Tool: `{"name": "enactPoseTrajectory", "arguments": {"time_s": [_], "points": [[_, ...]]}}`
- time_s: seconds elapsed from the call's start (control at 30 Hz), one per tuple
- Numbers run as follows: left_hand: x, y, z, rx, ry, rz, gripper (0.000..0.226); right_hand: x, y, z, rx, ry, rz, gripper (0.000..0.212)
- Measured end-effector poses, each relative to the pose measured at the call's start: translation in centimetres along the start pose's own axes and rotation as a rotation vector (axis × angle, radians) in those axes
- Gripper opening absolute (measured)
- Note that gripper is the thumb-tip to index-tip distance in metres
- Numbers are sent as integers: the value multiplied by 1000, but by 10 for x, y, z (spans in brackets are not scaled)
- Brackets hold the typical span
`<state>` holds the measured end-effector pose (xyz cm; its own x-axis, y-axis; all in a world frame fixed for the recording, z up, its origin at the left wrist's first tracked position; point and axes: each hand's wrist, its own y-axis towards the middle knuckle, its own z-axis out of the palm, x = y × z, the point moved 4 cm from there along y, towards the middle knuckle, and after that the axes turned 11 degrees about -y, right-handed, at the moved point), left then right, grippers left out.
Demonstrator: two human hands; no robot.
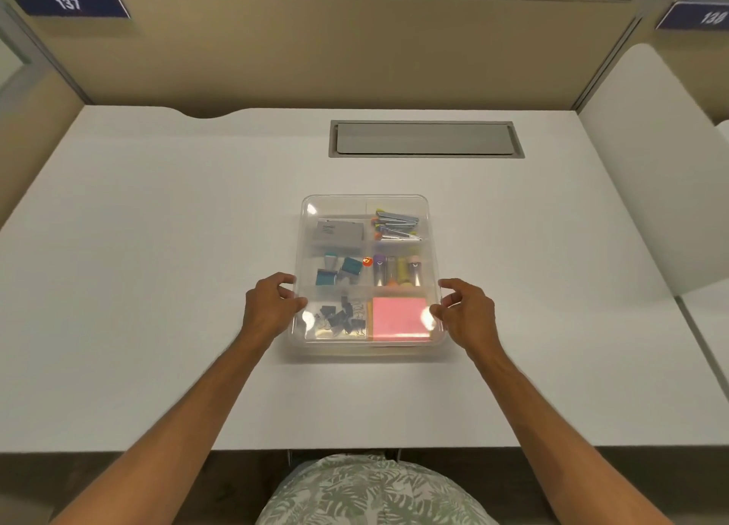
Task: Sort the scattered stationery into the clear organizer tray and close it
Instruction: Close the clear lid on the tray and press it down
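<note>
The clear organizer tray sits mid-desk with its clear lid lying on top. Through the lid I see a grey box, small staplers, teal clips, highlighters, black binder clips and pink sticky notes, each in its own compartment. My left hand rests against the tray's left side near the front corner, fingers curled at the lid's edge. At the tray's right side my right hand has its fingertips touching the lid's rim. No loose stationery lies on the desk.
The white desk stretches around the tray. A grey cable hatch is set into the desk behind the tray. Beige partition walls close the back and sides, with number plates 137 and 138.
</note>
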<state>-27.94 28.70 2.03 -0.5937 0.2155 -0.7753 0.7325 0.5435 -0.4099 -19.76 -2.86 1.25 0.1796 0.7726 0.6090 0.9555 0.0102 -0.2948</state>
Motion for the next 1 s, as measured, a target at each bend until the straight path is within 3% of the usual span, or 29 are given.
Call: {"name": "enactPoseTrajectory", "arguments": {"time_s": [0.37,0.5,0.6,0.77,1.0], "points": [[11,3,3,-9,4,70,47,-4,3,4,26,-56,-22,44],[8,-4,7,15,133,231,68,-1,5,7,2,-153,-89,68],[7,1,5,57,189,299,71,6,11,8,32,-239,-145,80],[-10,23,3,57,167,328,63,25,32,3,-37,-234,-179,73],[-43,67,37,80,351,474,75,59,76,27,-93,-382,-393,75]]}}
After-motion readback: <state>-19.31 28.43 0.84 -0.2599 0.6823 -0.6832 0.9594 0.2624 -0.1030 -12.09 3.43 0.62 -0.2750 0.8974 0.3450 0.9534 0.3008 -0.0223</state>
